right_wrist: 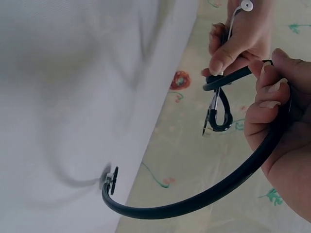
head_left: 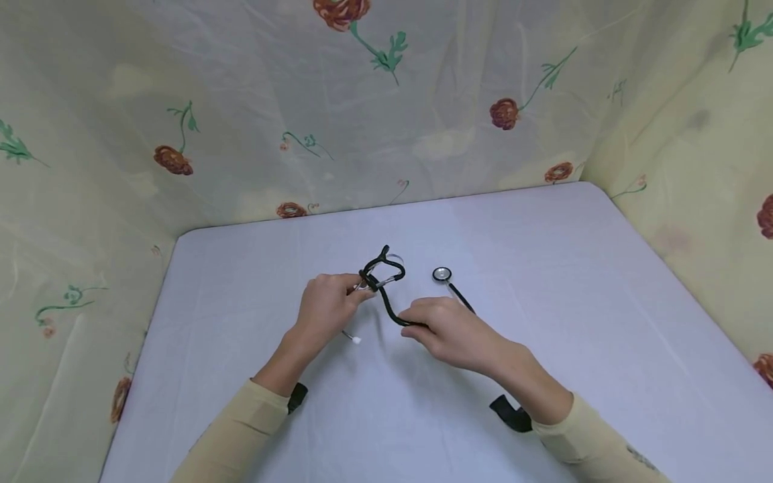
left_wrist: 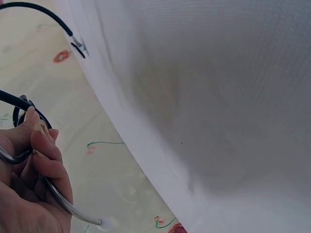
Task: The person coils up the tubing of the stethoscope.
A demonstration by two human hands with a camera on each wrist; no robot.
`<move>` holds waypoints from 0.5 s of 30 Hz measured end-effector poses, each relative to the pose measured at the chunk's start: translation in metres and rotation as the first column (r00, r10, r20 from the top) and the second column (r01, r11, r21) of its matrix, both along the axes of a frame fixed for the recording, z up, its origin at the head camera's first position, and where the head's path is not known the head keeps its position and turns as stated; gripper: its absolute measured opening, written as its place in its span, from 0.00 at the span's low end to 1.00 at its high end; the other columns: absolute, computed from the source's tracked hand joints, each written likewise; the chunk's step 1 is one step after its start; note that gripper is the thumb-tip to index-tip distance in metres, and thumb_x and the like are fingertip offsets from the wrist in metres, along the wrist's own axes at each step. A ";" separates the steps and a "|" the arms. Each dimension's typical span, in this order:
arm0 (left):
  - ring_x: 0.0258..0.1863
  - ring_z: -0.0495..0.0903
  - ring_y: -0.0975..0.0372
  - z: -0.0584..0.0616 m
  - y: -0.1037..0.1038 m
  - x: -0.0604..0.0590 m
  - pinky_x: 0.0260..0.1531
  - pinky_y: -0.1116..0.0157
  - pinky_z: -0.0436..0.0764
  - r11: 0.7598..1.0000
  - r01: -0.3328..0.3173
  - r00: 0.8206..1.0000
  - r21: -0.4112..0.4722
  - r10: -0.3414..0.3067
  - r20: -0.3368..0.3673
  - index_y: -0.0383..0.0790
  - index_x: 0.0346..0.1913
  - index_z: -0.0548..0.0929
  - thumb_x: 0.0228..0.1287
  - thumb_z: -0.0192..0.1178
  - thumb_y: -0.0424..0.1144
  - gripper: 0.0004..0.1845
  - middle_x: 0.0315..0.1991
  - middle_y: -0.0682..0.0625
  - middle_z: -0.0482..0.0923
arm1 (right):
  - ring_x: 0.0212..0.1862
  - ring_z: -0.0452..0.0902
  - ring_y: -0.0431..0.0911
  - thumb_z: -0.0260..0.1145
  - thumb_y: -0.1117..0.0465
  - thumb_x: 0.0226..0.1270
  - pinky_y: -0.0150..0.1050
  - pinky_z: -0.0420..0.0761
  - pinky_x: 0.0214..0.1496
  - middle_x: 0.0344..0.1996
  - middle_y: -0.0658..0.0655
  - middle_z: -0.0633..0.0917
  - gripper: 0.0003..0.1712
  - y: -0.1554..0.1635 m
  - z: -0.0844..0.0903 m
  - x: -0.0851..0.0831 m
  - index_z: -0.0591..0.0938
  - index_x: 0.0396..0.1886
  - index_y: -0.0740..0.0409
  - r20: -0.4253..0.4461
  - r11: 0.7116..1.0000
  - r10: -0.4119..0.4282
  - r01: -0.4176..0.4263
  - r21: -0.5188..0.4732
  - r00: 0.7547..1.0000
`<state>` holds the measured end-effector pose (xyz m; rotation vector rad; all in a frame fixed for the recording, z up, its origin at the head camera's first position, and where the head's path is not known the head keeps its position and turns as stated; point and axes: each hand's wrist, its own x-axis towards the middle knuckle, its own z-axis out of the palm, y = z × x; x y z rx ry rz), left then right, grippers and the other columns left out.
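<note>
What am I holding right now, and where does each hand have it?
A stethoscope: your left hand grips it by the metal ear tubes, and your right hand holds the black tubing.

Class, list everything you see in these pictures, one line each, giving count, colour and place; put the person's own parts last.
stethoscope: 1, black tubing with silvery metal tubes, over the middle of the table
chest piece: 1, silvery with black rim, at the tubing's end
ear tip: 1 showing in the head view, white, on a metal tube's end
table: 1, white-covered, below the stethoscope
floral sheeting: count unclear, cream with red-brown flowers and green stems, around the table
bands: 2, black, one by each cuff
sleeves: 2, beige, on the forearms
left hand: 1, bare, gripping the metal tubes
right hand: 1, bare, holding the tubing
</note>
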<state>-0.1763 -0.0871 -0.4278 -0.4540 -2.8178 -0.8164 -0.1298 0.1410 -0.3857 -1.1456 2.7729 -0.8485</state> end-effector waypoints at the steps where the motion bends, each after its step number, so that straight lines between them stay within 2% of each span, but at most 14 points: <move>1: 0.15 0.60 0.68 0.000 0.001 0.000 0.17 0.70 0.57 1.000 0.002 1.000 -0.007 -0.002 0.002 0.49 0.29 0.86 0.62 0.68 0.49 0.09 0.16 0.58 0.76 | 0.30 0.72 0.34 0.67 0.63 0.68 0.28 0.76 0.34 0.30 0.47 0.84 0.07 -0.001 0.001 0.000 0.88 0.42 0.57 -0.005 1.000 0.004 -0.004 0.002 1.000; 4: 0.15 0.62 0.67 0.000 0.002 0.003 0.17 0.70 0.59 0.999 0.018 1.000 -0.038 -0.018 -0.003 0.49 0.30 0.86 0.62 0.68 0.49 0.09 0.18 0.58 0.79 | 0.32 0.74 0.35 0.67 0.63 0.68 0.29 0.78 0.36 0.32 0.47 0.85 0.07 -0.001 0.005 -0.001 0.88 0.42 0.57 -0.016 1.000 0.017 -0.017 -0.006 1.000; 8: 0.17 0.69 0.67 -0.001 0.002 0.006 0.19 0.69 0.64 0.989 0.065 0.996 -0.135 -0.071 -0.044 0.49 0.31 0.86 0.60 0.68 0.50 0.09 0.21 0.57 0.84 | 0.34 0.77 0.36 0.67 0.64 0.67 0.31 0.79 0.39 0.33 0.48 0.86 0.06 0.002 0.011 -0.007 0.88 0.41 0.57 -0.028 0.999 0.028 -0.029 -0.039 0.999; 12: 0.19 0.70 0.68 -0.001 0.003 0.010 0.21 0.70 0.66 0.962 0.140 0.983 -0.234 -0.163 -0.081 0.50 0.32 0.87 0.59 0.69 0.51 0.09 0.20 0.59 0.82 | 0.33 0.75 0.36 0.68 0.64 0.66 0.32 0.77 0.38 0.32 0.46 0.85 0.05 0.004 0.018 -0.012 0.88 0.40 0.56 -0.047 0.998 0.016 -0.019 -0.061 0.999; 15: 0.17 0.66 0.70 0.001 0.004 0.013 0.20 0.72 0.64 0.937 0.226 0.963 -0.265 -0.255 -0.082 0.50 0.32 0.86 0.59 0.69 0.51 0.09 0.17 0.60 0.79 | 0.31 0.72 0.36 0.68 0.64 0.67 0.32 0.76 0.37 0.31 0.45 0.85 0.05 0.005 0.021 -0.015 0.88 0.39 0.54 -0.051 0.997 0.005 -0.009 -0.072 0.999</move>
